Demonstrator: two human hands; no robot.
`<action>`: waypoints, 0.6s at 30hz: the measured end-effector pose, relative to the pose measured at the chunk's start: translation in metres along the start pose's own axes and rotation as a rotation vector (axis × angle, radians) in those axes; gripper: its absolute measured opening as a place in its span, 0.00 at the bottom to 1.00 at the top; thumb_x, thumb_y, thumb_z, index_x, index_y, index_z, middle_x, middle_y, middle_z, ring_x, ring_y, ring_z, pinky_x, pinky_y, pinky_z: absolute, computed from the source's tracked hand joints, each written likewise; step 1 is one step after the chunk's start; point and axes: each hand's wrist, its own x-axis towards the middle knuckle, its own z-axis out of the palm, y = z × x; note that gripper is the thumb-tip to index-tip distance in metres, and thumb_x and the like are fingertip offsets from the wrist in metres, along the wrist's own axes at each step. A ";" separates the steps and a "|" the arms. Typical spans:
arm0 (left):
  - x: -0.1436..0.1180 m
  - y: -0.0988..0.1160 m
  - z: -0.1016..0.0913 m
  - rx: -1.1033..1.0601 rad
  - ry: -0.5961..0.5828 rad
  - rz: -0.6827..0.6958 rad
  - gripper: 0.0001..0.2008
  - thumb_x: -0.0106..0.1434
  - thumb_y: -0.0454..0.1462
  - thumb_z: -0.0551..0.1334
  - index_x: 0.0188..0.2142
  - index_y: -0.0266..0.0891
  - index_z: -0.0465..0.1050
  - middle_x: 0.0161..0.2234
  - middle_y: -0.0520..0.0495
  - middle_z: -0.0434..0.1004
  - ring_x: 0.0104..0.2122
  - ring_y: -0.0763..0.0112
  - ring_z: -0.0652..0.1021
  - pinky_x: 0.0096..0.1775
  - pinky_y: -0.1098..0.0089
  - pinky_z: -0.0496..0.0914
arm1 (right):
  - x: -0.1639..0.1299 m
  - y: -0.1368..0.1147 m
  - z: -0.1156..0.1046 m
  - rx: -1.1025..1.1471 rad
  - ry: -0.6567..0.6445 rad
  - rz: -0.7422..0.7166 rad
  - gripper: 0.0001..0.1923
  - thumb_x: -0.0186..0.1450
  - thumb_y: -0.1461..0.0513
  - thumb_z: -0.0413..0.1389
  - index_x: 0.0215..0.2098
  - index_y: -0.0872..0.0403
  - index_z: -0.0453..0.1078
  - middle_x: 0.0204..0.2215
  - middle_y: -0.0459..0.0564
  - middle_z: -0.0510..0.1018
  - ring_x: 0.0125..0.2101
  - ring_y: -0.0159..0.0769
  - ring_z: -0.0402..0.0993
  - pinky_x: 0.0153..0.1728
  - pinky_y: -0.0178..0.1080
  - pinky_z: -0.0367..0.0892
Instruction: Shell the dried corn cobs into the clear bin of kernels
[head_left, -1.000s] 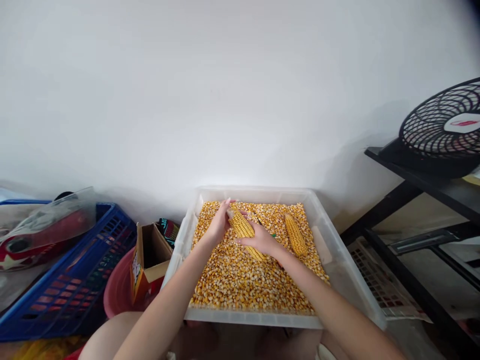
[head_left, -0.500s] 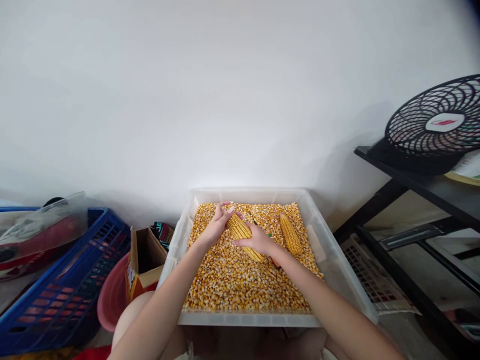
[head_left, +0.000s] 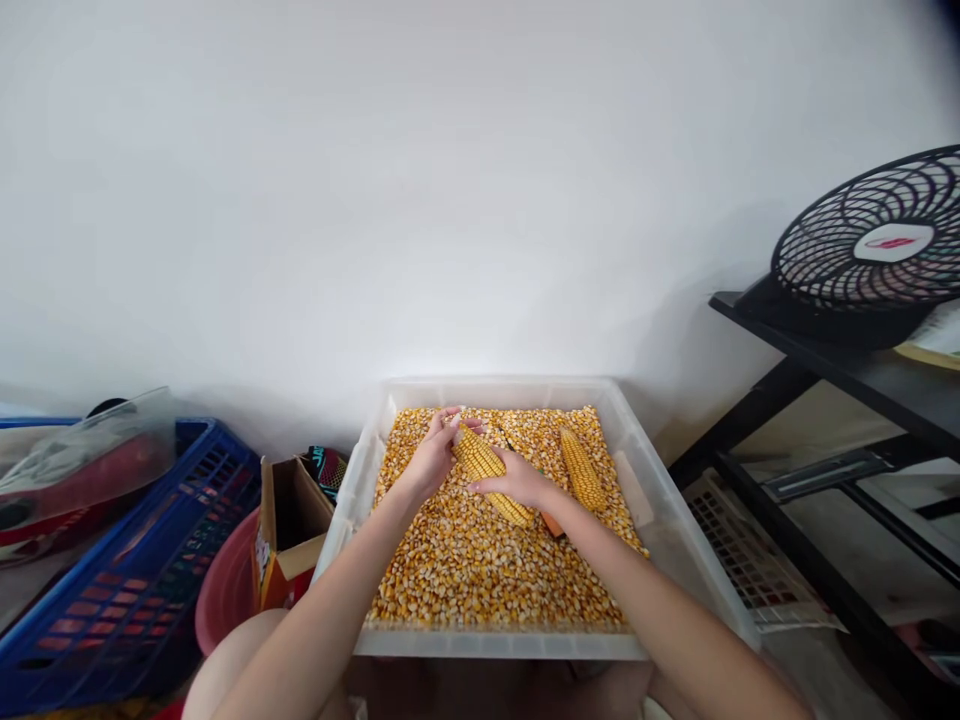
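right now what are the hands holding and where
Both grip one yellow corn cob: left hand at its far tip, right hand around its near half.

Left hand (head_left: 429, 455), open-fingered a second ago, has curled around the far tip of the cob (head_left: 491, 472) above the tray's (head_left: 495, 642) far edge; the right hand (head_left: 517, 485) has barely shifted on it.

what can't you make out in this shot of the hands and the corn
Head view, the only one:
- Lower end of the held corn cob: covered by the right hand.
- Green and orange item on the kernels: mostly under the right wrist, unidentifiable.
- Left hand fingertips: behind the cob tip, grip unclear.
- Fan: cut by the right edge.
- Cardboard box contents: hidden by its walls.
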 end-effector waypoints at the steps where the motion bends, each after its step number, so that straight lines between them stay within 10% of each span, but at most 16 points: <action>1: 0.000 0.001 0.000 -0.027 -0.022 -0.001 0.17 0.56 0.40 0.60 0.44 0.43 0.59 0.40 0.46 0.74 0.41 0.65 0.74 0.40 0.66 0.66 | 0.000 0.001 -0.001 0.060 -0.036 0.022 0.24 0.50 0.54 0.59 0.43 0.55 0.65 0.31 0.46 0.75 0.28 0.33 0.70 0.31 0.35 0.64; 12: 0.001 -0.004 0.002 0.058 0.147 0.079 0.17 0.53 0.42 0.62 0.40 0.40 0.59 0.32 0.47 0.76 0.36 0.64 0.76 0.37 0.67 0.66 | -0.011 -0.019 0.015 -0.577 0.282 0.006 0.25 0.52 0.50 0.56 0.44 0.54 0.64 0.30 0.50 0.75 0.30 0.37 0.70 0.30 0.34 0.59; 18: -0.001 -0.004 0.001 0.015 0.051 0.050 0.16 0.55 0.39 0.60 0.41 0.43 0.57 0.39 0.48 0.74 0.39 0.67 0.75 0.39 0.66 0.66 | -0.008 -0.017 0.005 -0.371 0.171 -0.004 0.23 0.50 0.54 0.59 0.43 0.53 0.66 0.33 0.48 0.75 0.32 0.35 0.70 0.32 0.33 0.61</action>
